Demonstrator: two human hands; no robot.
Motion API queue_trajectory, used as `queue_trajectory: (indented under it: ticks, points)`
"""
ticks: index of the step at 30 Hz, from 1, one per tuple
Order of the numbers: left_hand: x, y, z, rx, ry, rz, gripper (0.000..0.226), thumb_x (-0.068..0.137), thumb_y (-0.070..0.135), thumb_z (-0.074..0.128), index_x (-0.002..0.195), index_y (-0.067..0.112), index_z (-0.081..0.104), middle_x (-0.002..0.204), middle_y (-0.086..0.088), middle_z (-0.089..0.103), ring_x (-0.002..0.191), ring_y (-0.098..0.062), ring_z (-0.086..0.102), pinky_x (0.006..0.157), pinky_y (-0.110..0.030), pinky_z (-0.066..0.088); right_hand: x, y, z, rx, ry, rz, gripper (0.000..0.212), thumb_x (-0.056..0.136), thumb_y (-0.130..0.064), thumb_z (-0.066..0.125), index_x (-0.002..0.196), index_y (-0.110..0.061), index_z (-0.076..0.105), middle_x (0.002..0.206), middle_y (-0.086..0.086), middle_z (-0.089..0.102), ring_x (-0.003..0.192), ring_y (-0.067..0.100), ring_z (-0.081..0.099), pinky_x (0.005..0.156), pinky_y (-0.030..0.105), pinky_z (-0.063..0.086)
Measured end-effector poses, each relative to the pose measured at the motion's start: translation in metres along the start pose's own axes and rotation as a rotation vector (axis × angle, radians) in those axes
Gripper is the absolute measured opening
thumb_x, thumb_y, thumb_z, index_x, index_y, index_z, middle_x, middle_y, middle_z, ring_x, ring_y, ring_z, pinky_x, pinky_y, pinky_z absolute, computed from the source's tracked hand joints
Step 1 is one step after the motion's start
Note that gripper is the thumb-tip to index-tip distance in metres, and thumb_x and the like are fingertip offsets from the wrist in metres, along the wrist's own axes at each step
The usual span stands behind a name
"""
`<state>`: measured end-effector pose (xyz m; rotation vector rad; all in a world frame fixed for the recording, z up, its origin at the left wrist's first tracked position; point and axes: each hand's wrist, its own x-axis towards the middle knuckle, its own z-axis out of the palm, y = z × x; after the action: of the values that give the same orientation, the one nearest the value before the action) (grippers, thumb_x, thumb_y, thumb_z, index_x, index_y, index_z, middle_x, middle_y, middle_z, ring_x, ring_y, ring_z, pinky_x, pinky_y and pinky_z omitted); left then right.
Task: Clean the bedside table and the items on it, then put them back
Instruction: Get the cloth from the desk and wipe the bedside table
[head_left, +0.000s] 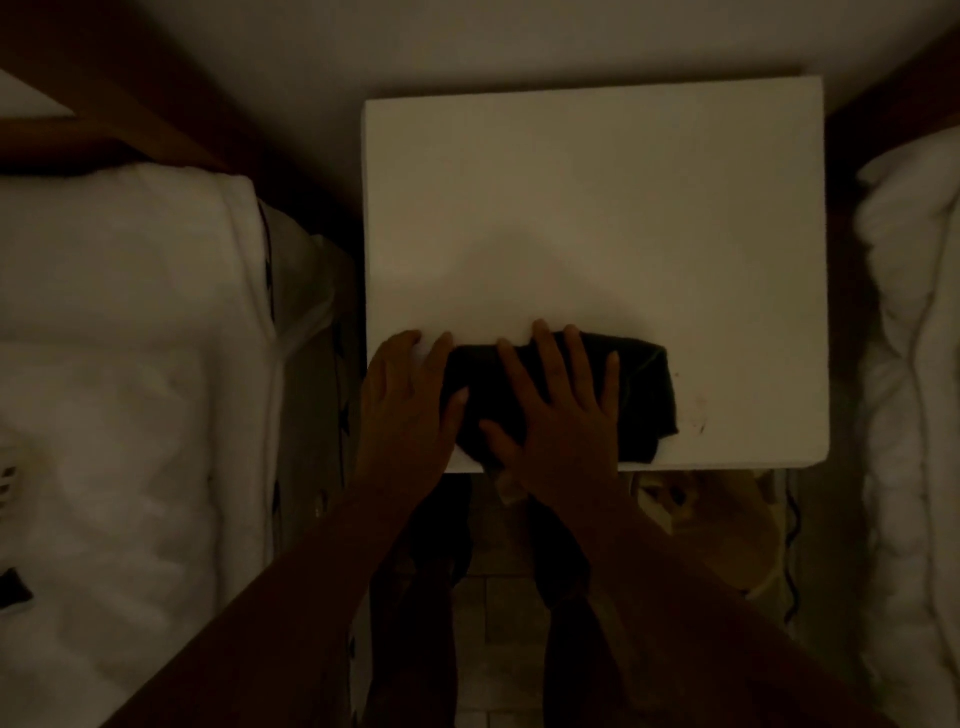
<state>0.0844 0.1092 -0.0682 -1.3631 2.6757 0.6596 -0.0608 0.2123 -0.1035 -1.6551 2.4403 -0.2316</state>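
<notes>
The white bedside table (597, 208) fills the middle of the dim view, and nothing stands on its top. A dark folded cloth (644, 384) lies near the table's front edge. My right hand (561, 410) presses flat on the cloth with fingers spread. My left hand (410, 405) rests at the table's front left corner, fingers apart, its thumb touching the cloth's left end. A few small dark marks (698, 410) show on the tabletop just right of the cloth.
A bed with white bedding (130, 364) runs along the left, another white duvet (914, 312) along the right. Below the table's front edge are a tiled floor (498, 597), a pale object (717, 525) and a dark cable (789, 561).
</notes>
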Motion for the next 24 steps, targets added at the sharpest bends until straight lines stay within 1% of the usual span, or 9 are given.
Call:
queue_trajectory:
  ticks: [3, 5, 7, 11, 14, 16, 19, 21, 24]
  points:
    - [-0.004, 0.003, 0.010, 0.024, -0.019, -0.040, 0.056, 0.099, 0.040, 0.036, 0.146, 0.011, 0.036, 0.149, -0.025, 0.030, 0.138, -0.043, 0.028, 0.110, -0.058, 0.030, -0.011, 0.042, -0.008, -0.065, -0.022, 0.030, 0.077, 0.084, -0.073, 0.038, 0.150, -0.035, 0.023, 0.161, 0.004, 0.018, 0.149, 0.030, 0.010, 0.115, 0.064, 0.005]
    - [-0.006, 0.008, 0.017, 0.071, -0.031, -0.067, 0.059, 0.097, 0.041, 0.035, 0.149, 0.013, 0.030, 0.153, -0.024, 0.024, 0.142, -0.043, 0.020, 0.112, -0.059, 0.025, -0.017, 0.079, -0.015, -0.114, -0.040, 0.071, 0.078, 0.084, -0.074, 0.036, 0.151, -0.037, 0.019, 0.162, 0.003, 0.015, 0.149, 0.030, 0.007, 0.115, 0.063, 0.003]
    - [-0.007, 0.013, 0.019, 0.085, -0.017, -0.085, 0.060, 0.096, 0.041, 0.035, 0.150, 0.013, 0.029, 0.154, -0.024, 0.023, 0.144, -0.042, 0.016, 0.114, -0.060, 0.022, -0.022, 0.115, -0.025, -0.158, -0.068, 0.129, 0.078, 0.085, -0.075, 0.032, 0.151, -0.038, 0.016, 0.162, 0.002, 0.011, 0.149, 0.030, 0.006, 0.114, 0.064, 0.003]
    - [-0.009, 0.014, 0.018, 0.117, -0.030, -0.094, 0.062, 0.096, 0.043, 0.032, 0.151, 0.015, 0.026, 0.157, -0.022, 0.019, 0.147, -0.039, 0.011, 0.116, -0.058, 0.019, -0.028, 0.162, -0.047, -0.194, -0.117, 0.268, 0.074, 0.086, -0.072, 0.026, 0.151, -0.040, 0.010, 0.162, 0.003, 0.009, 0.148, 0.031, 0.007, 0.114, 0.064, 0.006]
    - [-0.008, 0.009, 0.015, 0.149, -0.038, -0.078, 0.063, 0.095, 0.047, 0.031, 0.151, 0.017, 0.028, 0.156, -0.021, 0.022, 0.145, -0.040, 0.016, 0.116, -0.057, 0.019, -0.024, 0.179, -0.060, -0.124, -0.132, 0.415, 0.075, 0.085, -0.070, 0.025, 0.151, -0.040, 0.009, 0.162, 0.007, 0.007, 0.147, 0.036, 0.010, 0.112, 0.066, 0.015]
    - [-0.007, 0.005, 0.015, 0.173, -0.035, -0.065, 0.064, 0.095, 0.050, 0.031, 0.150, 0.018, 0.030, 0.154, -0.021, 0.025, 0.144, -0.041, 0.021, 0.115, -0.057, 0.020, -0.021, 0.183, -0.063, -0.072, -0.104, 0.508, 0.075, 0.086, -0.069, 0.026, 0.152, -0.039, 0.007, 0.162, 0.009, 0.004, 0.145, 0.039, 0.012, 0.110, 0.067, 0.019]
    - [-0.006, 0.002, 0.022, 0.201, -0.025, -0.054, 0.064, 0.095, 0.050, 0.030, 0.151, 0.018, 0.026, 0.155, -0.022, 0.023, 0.145, -0.040, 0.017, 0.116, -0.059, 0.017, -0.014, 0.170, -0.056, -0.104, -0.063, 0.540, 0.075, 0.087, -0.066, 0.026, 0.153, -0.034, 0.010, 0.162, 0.012, 0.009, 0.145, 0.042, 0.011, 0.110, 0.068, 0.016]
    - [-0.006, 0.001, 0.028, 0.221, -0.009, -0.044, 0.064, 0.096, 0.049, 0.028, 0.152, 0.019, 0.022, 0.157, -0.022, 0.020, 0.147, -0.039, 0.012, 0.117, -0.058, 0.014, -0.002, 0.147, -0.047, -0.128, -0.057, 0.497, 0.075, 0.088, -0.068, 0.027, 0.153, -0.033, 0.012, 0.162, 0.011, 0.010, 0.146, 0.042, 0.008, 0.111, 0.068, 0.011]
    - [-0.006, -0.002, 0.032, 0.233, 0.003, -0.031, 0.065, 0.097, 0.050, 0.026, 0.153, 0.018, 0.018, 0.158, -0.022, 0.017, 0.148, -0.038, 0.008, 0.118, -0.058, 0.010, 0.024, 0.094, -0.028, -0.129, -0.048, 0.351, 0.078, 0.086, -0.073, 0.027, 0.152, -0.036, 0.011, 0.162, 0.008, 0.010, 0.147, 0.042, 0.003, 0.112, 0.068, 0.006]
